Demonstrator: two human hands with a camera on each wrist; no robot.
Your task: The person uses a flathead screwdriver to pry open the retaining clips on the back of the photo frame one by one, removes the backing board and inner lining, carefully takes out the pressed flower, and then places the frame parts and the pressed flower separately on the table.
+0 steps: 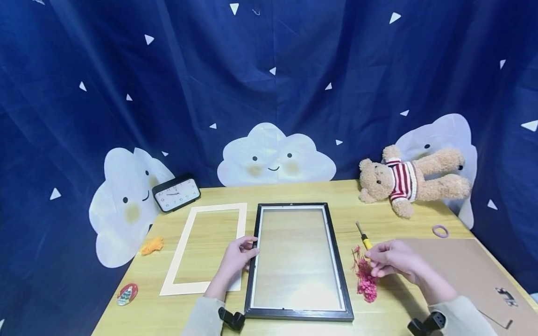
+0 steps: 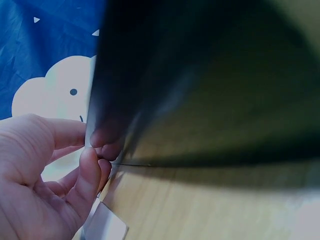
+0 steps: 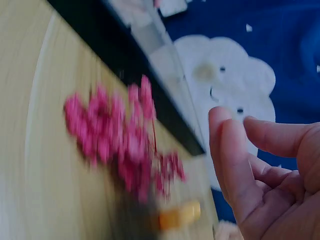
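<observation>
A black picture frame (image 1: pixel 344 289) with a white inner border and a clear pane is in the middle of the table in the head view. My left hand (image 1: pixel 235 257) grips its left side between thumb and fingers; the left wrist view has the dark frame edge (image 2: pixel 94 100) at the fingertips. Over to the right, my right hand (image 1: pixel 397 260) hovers by a bunch of pink dried flowers (image 1: pixel 366 282), its fingers loosely bent. The right wrist view has nothing between those fingers, with the blurred flowers (image 3: pixel 120 135) lying apart from them. A yellow-handled screwdriver (image 1: pixel 365 240) lies just beyond the flowers.
A white mat border (image 1: pixel 185 252) lies left of the frame, near an orange yarn bundle (image 1: pixel 152 246), a round badge (image 1: pixel 127 294) and a clock (image 1: pixel 176 193). Rightward are a brown backing board (image 1: pixel 454 266), a purple ring (image 1: pixel 440 231) and a teddy bear (image 1: pixel 407 181).
</observation>
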